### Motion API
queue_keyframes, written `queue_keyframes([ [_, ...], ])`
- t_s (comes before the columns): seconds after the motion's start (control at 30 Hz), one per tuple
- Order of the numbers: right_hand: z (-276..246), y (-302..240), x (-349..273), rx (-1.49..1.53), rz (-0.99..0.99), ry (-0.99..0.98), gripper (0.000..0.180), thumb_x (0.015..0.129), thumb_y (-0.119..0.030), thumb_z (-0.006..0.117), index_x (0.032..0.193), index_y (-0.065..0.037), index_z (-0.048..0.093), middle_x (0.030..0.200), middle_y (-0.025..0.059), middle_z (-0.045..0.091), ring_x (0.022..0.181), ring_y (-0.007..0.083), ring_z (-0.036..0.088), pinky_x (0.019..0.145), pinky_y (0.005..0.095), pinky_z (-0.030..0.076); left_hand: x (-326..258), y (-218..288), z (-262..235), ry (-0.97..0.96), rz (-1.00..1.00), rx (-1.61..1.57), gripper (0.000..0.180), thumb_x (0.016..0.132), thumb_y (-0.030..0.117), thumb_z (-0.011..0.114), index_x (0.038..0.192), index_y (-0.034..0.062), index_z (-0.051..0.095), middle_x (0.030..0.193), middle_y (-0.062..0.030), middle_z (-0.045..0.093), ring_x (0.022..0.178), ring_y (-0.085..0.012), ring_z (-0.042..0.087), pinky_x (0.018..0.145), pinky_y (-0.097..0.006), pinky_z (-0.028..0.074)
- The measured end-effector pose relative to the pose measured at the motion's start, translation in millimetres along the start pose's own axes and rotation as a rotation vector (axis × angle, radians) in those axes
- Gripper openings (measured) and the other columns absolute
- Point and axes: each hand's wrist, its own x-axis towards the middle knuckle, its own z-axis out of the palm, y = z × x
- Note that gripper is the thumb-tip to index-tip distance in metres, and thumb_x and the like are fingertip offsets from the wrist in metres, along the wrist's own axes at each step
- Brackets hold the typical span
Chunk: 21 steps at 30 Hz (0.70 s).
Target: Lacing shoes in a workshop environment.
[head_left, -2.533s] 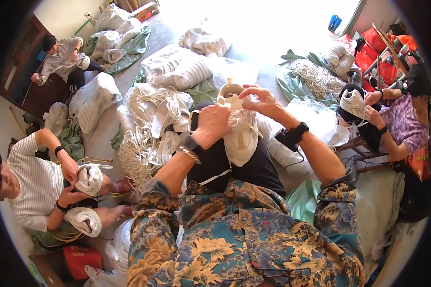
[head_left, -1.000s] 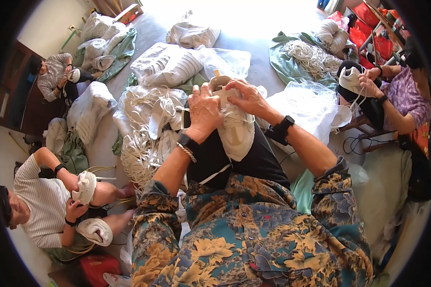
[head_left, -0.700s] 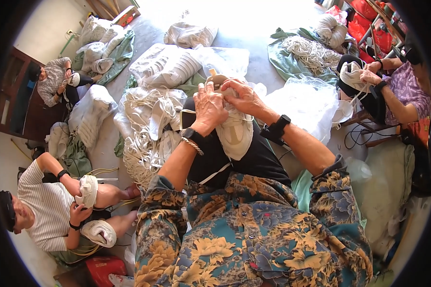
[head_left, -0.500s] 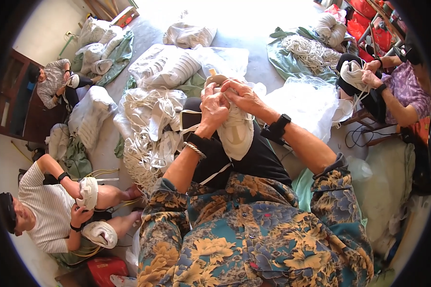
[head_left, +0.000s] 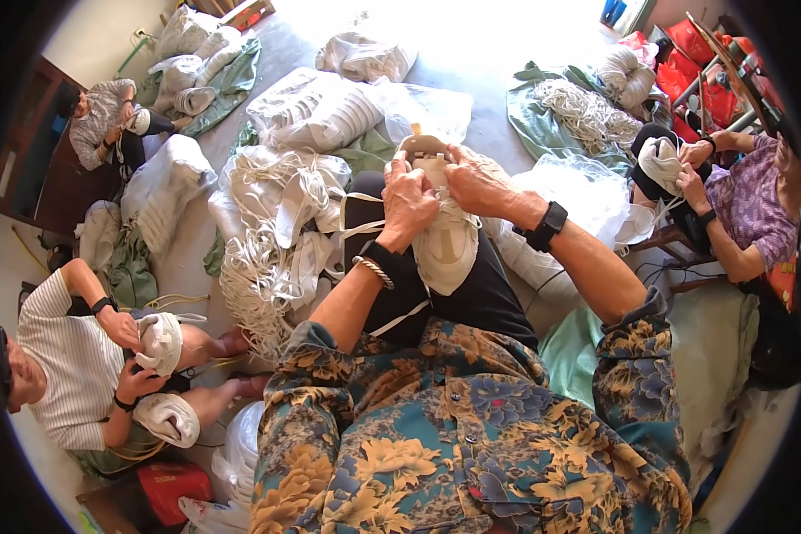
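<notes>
A cream shoe upper (head_left: pixel 446 255) lies on my black-trousered lap, toe pointing toward me and heel away. My left hand (head_left: pixel 407 210) has its fingers curled on the left side of the upper's opening. On the opposite side, my right hand (head_left: pixel 482 185) grips the edge with thumb and fingers. The tongue (head_left: pixel 435 169) shows between the two hands. White laces (head_left: pixel 361 222) trail out on the left, and another strand crosses my lap. My fingertips are partly hidden, so I cannot make out whether they also hold a lace.
Heaped uppers and loose laces (head_left: pixel 271 258) lie left of my legs. Bagged uppers (head_left: pixel 316 111) sit ahead, a clear plastic bag (head_left: pixel 578 191) to the right, and a lace pile (head_left: pixel 587 111) beyond. Several people nearby handle uppers; one in a striped shirt (head_left: pixel 76 360) sits close left.
My hands were close together over the upper's opening; now they are farther apart, the right one moved toward its right edge. The tongue between them shows more.
</notes>
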Motion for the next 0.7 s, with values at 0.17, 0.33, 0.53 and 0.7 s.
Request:
queue_keyframes([
  [0.17, 0.6, -2.7, 0.1, -0.011, 0.046, -0.048, 0.022, 0.078, -0.009, 0.049, 0.086, 0.009, 0.06, 0.114, 0.0336, 0.048, 0.099, 0.0413, 0.055, 0.086, 0.0434, 0.045, -2.8, -2.2, -1.3, -0.005, -0.009, -0.025, 0.01, 0.067, 0.007, 0.057, 0.069, -0.0022, 0.06, 0.127, -0.0277, 0.039, 0.116, -0.04, 0.04, 0.095, -0.042, 0.036],
  [0.33, -1.3, -6.0, -4.7, -0.003, 0.082, -0.04, 0.024, 0.078, -0.011, 0.05, 0.085, 0.01, 0.06, 0.123, 0.0363, 0.041, 0.096, 0.0437, 0.056, 0.085, 0.0454, 0.045, -5.0, 1.9, -1.3, 0.084, -0.015, -0.099, 0.008, 0.066, 0.004, 0.06, 0.071, -0.0024, 0.06, 0.127, -0.0276, 0.04, 0.114, -0.0397, 0.042, 0.097, -0.041, 0.036],
  [0.53, 3.0, -7.0, -7.3, 0.041, 0.093, 0.032, 0.023, 0.076, -0.011, 0.05, 0.081, 0.01, 0.059, 0.122, 0.0367, 0.041, 0.091, 0.0445, 0.056, 0.083, 0.0468, 0.045, -3.3, 3.4, -2.2, 0.062, -0.002, -0.055, 0.008, 0.067, 0.006, 0.061, 0.069, -0.0022, 0.062, 0.128, -0.0277, 0.039, 0.115, -0.0409, 0.041, 0.097, -0.041, 0.035],
  [0.7, 7.8, -6.8, -6.4, -0.008, 0.066, 0.062, 0.022, 0.075, -0.01, 0.051, 0.079, 0.009, 0.06, 0.122, 0.0362, 0.041, 0.089, 0.0432, 0.057, 0.081, 0.0466, 0.046, -2.1, 4.7, 1.2, 0.001, -0.096, -0.063, 0.009, 0.067, 0.008, 0.062, 0.07, 0.0001, 0.064, 0.134, -0.0274, 0.033, 0.118, -0.0411, 0.038, 0.098, -0.043, 0.034],
])
